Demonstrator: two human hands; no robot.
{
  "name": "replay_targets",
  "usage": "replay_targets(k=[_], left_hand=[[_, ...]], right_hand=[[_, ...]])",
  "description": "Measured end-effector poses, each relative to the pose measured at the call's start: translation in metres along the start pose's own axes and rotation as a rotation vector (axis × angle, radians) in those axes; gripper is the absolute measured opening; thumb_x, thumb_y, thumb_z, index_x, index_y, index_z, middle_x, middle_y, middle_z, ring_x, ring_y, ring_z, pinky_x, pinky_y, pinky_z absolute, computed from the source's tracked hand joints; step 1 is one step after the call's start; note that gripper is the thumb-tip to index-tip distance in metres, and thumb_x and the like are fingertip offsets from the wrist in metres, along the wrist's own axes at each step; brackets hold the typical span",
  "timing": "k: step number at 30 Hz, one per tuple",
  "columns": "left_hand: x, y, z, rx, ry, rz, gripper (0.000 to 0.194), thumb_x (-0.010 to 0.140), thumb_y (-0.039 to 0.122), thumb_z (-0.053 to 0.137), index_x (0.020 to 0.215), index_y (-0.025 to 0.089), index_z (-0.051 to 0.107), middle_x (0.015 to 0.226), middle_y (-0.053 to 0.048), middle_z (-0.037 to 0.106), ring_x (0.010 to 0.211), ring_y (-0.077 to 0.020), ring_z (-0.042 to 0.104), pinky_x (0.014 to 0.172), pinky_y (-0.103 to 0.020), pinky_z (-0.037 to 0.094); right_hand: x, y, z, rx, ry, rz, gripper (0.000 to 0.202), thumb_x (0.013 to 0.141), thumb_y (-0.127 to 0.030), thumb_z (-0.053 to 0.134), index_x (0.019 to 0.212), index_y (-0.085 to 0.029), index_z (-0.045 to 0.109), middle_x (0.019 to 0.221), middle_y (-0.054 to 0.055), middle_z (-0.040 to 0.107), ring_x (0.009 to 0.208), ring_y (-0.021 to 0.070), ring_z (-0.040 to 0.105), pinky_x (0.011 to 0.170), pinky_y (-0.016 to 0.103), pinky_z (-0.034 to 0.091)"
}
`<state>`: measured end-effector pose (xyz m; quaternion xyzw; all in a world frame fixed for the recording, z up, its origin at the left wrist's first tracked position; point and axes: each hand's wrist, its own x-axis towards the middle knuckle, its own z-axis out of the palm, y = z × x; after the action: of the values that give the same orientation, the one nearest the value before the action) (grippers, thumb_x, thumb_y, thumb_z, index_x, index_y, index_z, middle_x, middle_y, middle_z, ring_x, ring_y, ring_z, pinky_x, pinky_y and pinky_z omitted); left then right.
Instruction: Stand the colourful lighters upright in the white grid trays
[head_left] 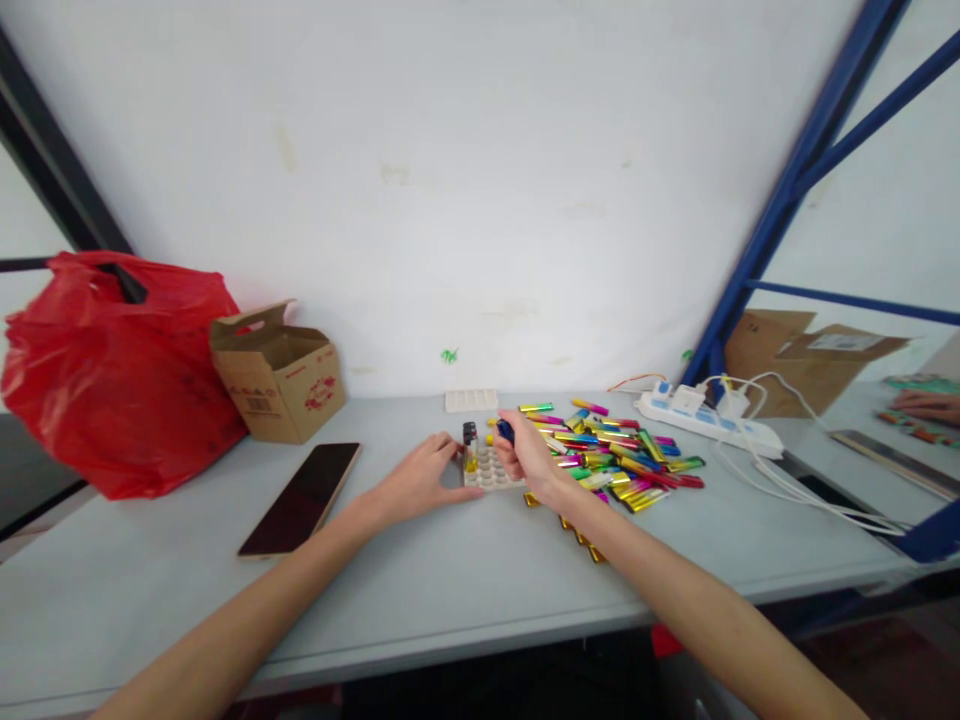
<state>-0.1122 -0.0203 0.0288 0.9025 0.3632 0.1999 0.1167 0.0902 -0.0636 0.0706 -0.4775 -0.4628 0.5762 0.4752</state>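
Grey bench. Red bag on back left corner. Heap of shiny lighters near back edge, right of centre. Left hand spread wide at left edge of pale tray. Right hand closed around dark blue object, mostly hidden. Tray mid-bench, between hands. Upright lighters in left pockets.

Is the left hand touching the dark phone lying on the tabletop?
Apart. The head view shows a strip of bare tabletop between the left hand and the right edge of the phone.
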Motion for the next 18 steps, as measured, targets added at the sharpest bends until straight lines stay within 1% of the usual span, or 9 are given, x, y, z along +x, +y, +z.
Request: replay_targets(k=[2, 3, 5, 7, 9, 12, 14, 16, 18], left_hand=[[0.000, 0.000, 0.000, -0.004, -0.005, -0.008, 0.057, 0.083, 0.070, 0.072, 0.110, 0.020, 0.064, 0.114, -0.010, 0.065, 0.107, -0.0309, 0.065, 0.099, -0.043, 0.053], [0.000, 0.000, 0.000, -0.006, -0.004, -0.013, 0.058, 0.083, 0.070, 0.072, 0.110, 0.020, 0.064, 0.114, -0.010, 0.065, 0.108, -0.0310, 0.065, 0.099, -0.043, 0.053], [0.000, 0.000, -0.001, -0.005, -0.001, -0.013, 0.060, 0.082, 0.072, 0.072, 0.109, 0.019, 0.064, 0.115, -0.010, 0.065, 0.108, -0.0316, 0.065, 0.098, -0.042, 0.053], [0.000, 0.001, -0.002, 0.005, -0.005, -0.006, 0.061, 0.082, 0.073, 0.071, 0.110, 0.019, 0.065, 0.115, -0.010, 0.065, 0.109, -0.0319, 0.065, 0.098, -0.042, 0.053], [0.000, 0.002, -0.003, 0.019, -0.016, -0.002, 0.061, 0.083, 0.073, 0.070, 0.110, 0.019, 0.065, 0.115, -0.011, 0.065, 0.108, -0.0320, 0.065, 0.098, -0.043, 0.053], [0.001, 0.003, -0.004, 0.038, -0.030, 0.002, 0.059, 0.084, 0.072, 0.069, 0.109, 0.018, 0.065, 0.114, -0.011, 0.065, 0.107, -0.0318, 0.065, 0.098, -0.043, 0.053], [0.001, 0.003, -0.004, 0.041, -0.024, 0.013, 0.059, 0.084, 0.071, 0.070, 0.109, 0.019, 0.064, 0.114, -0.011, 0.065, 0.107, -0.0320, 0.065, 0.098, -0.043, 0.053], [0.001, 0.001, -0.003, 0.033, -0.005, 0.029, 0.057, 0.084, 0.071, 0.070, 0.109, 0.019, 0.064, 0.113, -0.011, 0.066, 0.107, -0.0322, 0.065, 0.098, -0.043, 0.052], [0.001, 0.000, -0.001, 0.022, 0.012, 0.040, 0.056, 0.084, 0.070, 0.071, 0.109, 0.020, 0.065, 0.113, -0.010, 0.067, 0.108, -0.0322, 0.065, 0.098, -0.043, 0.052]], right_hand=[[-0.001, 0.003, 0.000, 0.028, 0.012, 0.024, 0.049, 0.101, -0.045, 0.034, 0.058, -0.024, 0.028, 0.047, -0.009, 0.019, 0.042, 0.0068, 0.009, 0.039, 0.020, 0.009], [-0.002, 0.003, 0.000, 0.027, 0.016, 0.027, 0.048, 0.101, -0.045, 0.035, 0.058, -0.024, 0.028, 0.048, -0.009, 0.019, 0.042, 0.0070, 0.009, 0.039, 0.020, 0.010], [-0.001, 0.004, -0.003, 0.007, 0.001, 0.038, 0.049, 0.100, -0.052, 0.038, 0.060, -0.024, 0.032, 0.049, -0.010, 0.021, 0.043, 0.0069, 0.009, 0.039, 0.020, 0.010], [0.002, 0.007, -0.005, -0.023, -0.045, 0.046, 0.054, 0.098, -0.064, 0.041, 0.063, -0.023, 0.040, 0.050, -0.010, 0.022, 0.043, 0.0068, 0.011, 0.040, 0.020, 0.011], [0.005, 0.011, -0.008, -0.060, -0.101, -0.012, 0.059, 0.097, -0.074, 0.041, 0.070, -0.022, 0.050, 0.052, -0.009, 0.025, 0.043, 0.0076, 0.017, 0.042, 0.021, 0.017], [0.007, 0.014, -0.014, -0.212, -0.118, -0.277, 0.060, 0.100, -0.074, 0.037, 0.089, -0.021, 0.062, 0.063, -0.005, 0.043, 0.050, 0.0110, 0.036, 0.048, 0.024, 0.034], [0.004, 0.012, -0.019, -0.438, -0.071, -0.496, 0.054, 0.103, -0.069, 0.039, 0.100, -0.021, 0.065, 0.076, 0.000, 0.057, 0.064, 0.0146, 0.052, 0.060, 0.027, 0.045], [0.000, 0.009, -0.023, -0.706, -0.010, -0.705, 0.048, 0.103, -0.063, 0.046, 0.101, -0.020, 0.067, 0.091, 0.005, 0.065, 0.083, 0.0190, 0.062, 0.076, 0.032, 0.051], [-0.003, 0.007, -0.026, -0.920, 0.042, -0.865, 0.044, 0.102, -0.058, 0.053, 0.090, -0.019, 0.068, 0.094, 0.008, 0.068, 0.091, 0.0220, 0.064, 0.085, 0.035, 0.051]])
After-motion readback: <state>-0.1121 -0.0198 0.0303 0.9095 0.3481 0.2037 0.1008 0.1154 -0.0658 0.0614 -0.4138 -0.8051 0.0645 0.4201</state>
